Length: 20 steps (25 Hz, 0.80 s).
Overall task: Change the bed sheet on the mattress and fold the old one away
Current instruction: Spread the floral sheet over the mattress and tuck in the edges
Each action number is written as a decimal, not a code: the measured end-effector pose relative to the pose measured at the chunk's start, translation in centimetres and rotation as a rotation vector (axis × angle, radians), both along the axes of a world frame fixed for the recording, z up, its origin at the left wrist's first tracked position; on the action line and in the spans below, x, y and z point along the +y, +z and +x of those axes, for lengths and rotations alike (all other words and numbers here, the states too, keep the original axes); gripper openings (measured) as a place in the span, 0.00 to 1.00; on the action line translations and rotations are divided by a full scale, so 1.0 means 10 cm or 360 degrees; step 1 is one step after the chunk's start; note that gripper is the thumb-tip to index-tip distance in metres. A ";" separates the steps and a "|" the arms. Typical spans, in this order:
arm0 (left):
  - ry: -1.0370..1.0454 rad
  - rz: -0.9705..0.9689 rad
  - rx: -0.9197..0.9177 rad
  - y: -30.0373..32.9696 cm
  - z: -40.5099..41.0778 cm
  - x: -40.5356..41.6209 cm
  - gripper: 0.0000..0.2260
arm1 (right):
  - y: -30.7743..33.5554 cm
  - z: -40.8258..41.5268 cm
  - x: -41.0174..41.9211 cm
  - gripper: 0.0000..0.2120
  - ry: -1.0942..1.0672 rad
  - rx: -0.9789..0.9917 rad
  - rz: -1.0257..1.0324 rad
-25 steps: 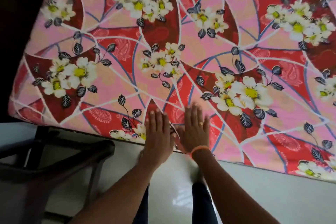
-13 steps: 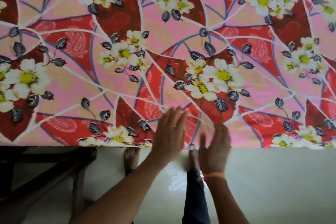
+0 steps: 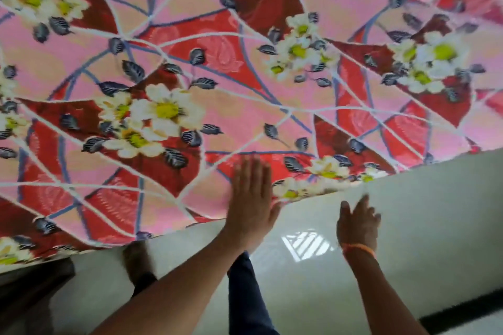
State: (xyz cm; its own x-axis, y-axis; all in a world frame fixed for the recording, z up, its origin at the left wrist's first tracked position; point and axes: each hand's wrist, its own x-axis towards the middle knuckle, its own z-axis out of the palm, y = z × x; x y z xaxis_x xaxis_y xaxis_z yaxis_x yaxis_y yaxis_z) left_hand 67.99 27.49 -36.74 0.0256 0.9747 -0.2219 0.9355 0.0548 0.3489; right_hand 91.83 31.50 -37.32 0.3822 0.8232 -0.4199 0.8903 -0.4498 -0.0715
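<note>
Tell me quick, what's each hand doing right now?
Left hand: open, flat on the sheet, holding nothing.
Right hand: open, off the sheet's edge, holding nothing.

I'm seeing the bed sheet (image 3: 245,84) lying spread over the mattress, filling the far side of my view. My left hand (image 3: 251,198) is resting flat on the sheet at its near edge. My right hand (image 3: 358,223) is hanging to its right, off the edge, above the floor (image 3: 435,239).
</note>
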 end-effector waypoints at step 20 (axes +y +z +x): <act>0.0013 -0.0020 0.0097 -0.06 1.66 2.58 0.37 | -0.02 1.51 2.72 0.35 0.0279 -0.0089 0.0322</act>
State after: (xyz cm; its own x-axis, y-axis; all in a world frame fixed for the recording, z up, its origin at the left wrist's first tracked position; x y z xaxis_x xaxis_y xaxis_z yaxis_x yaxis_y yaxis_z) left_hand 84.60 53.29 -37.30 0.0035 0.9721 -0.2347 0.9546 0.0667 0.2905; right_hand 106.97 58.72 -37.57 0.2443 0.9438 -0.2227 0.9584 -0.2700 -0.0928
